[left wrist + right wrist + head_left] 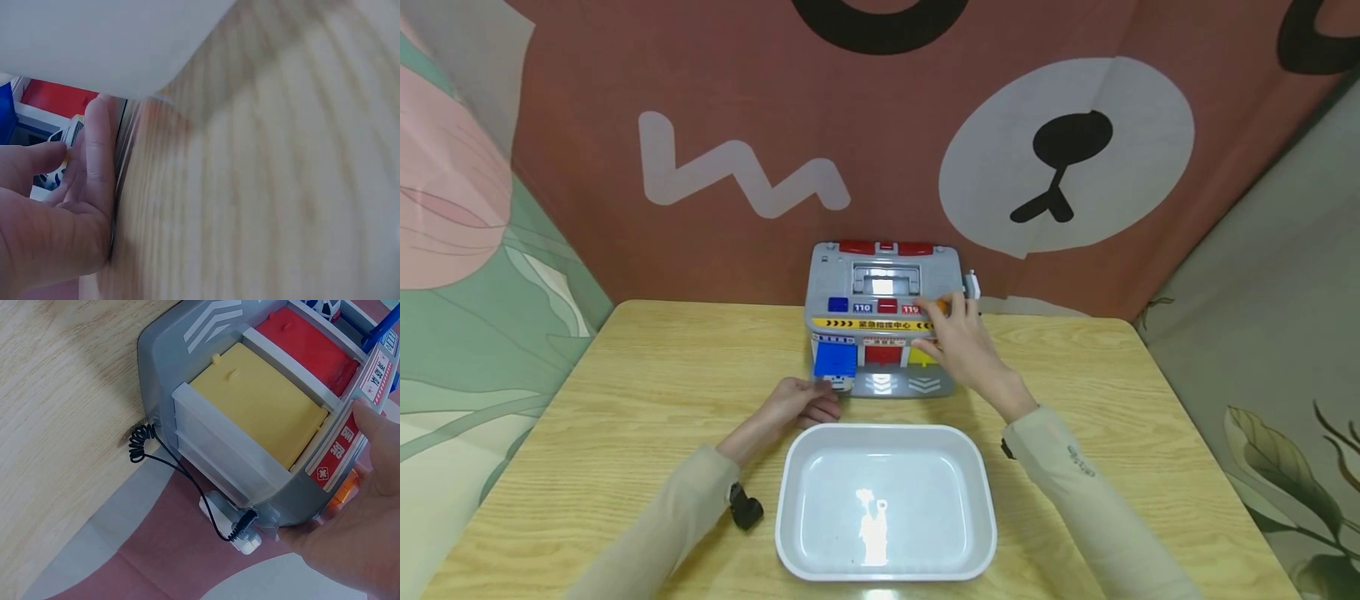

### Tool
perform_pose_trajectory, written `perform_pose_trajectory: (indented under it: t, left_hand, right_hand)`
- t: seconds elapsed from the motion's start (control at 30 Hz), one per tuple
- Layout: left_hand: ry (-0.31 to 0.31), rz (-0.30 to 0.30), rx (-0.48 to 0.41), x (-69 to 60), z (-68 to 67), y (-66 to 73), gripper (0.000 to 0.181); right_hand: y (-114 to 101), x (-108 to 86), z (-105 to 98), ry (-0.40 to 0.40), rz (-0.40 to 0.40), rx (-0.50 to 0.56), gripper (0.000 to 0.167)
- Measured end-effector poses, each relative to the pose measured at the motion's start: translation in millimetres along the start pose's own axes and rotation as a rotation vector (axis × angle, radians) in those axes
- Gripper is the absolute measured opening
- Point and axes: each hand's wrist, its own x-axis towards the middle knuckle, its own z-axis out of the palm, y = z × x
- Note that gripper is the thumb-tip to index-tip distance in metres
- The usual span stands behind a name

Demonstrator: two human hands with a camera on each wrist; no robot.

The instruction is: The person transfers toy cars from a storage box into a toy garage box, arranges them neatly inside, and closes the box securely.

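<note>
A grey toy garage [883, 321] with a blue, a red and a yellow door stands at the back of the table. Its blue door [836, 360] is swung up, and a small white toy car [838, 383] sits beneath it in the doorway. My left hand [797, 404] pinches the car at its front, thumb and fingers on either side; part of the car is hidden behind them in the left wrist view. My right hand [966, 346] grips the garage's upper right corner, thumb on the front face [331, 447], fingers over the top near an orange button [344, 487].
A white plastic tub [886, 502] stands in front of the garage, close to my left hand. A white handset [231, 525] with a coiled black cord [145, 440] hangs on the garage's side. Behind the table hangs a printed cloth [737, 75].
</note>
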Motion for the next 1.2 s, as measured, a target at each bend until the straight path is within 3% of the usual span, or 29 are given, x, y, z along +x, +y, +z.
perform_pose_trajectory:
  t: [0.17, 0.43, 0.6, 0.93, 1.2]
  left_hand:
    - [-0.081, -0.023, -0.062, 0.0, -7.2, 1.3, 0.047]
    - [-0.299, -0.010, -0.149, -2.2, -18.5, 4.7, 0.087]
    - [-0.369, -0.003, -0.209, -1.1, -22.0, 7.2, 0.103]
    - [-0.433, 0.009, -0.217, 2.4, -26.3, 16.8, 0.111]
    - [-0.401, -0.008, -0.220, 5.4, -22.1, 23.0, 0.107]
  right_hand:
    - [0, 0.3, 1, 0.001, 0.002, 0.004, 0.065]
    - [0, -0.3, 0, 0.000, 0.002, 0.003, 0.065]
    - [0, -0.1, 0, -0.004, 0.004, -0.003, 0.066]
    - [1, -0.3, 1, -0.001, 0.002, -0.002, 0.065]
    - [1, -0.2, 2, 0.011, -0.008, -0.007, 0.065]
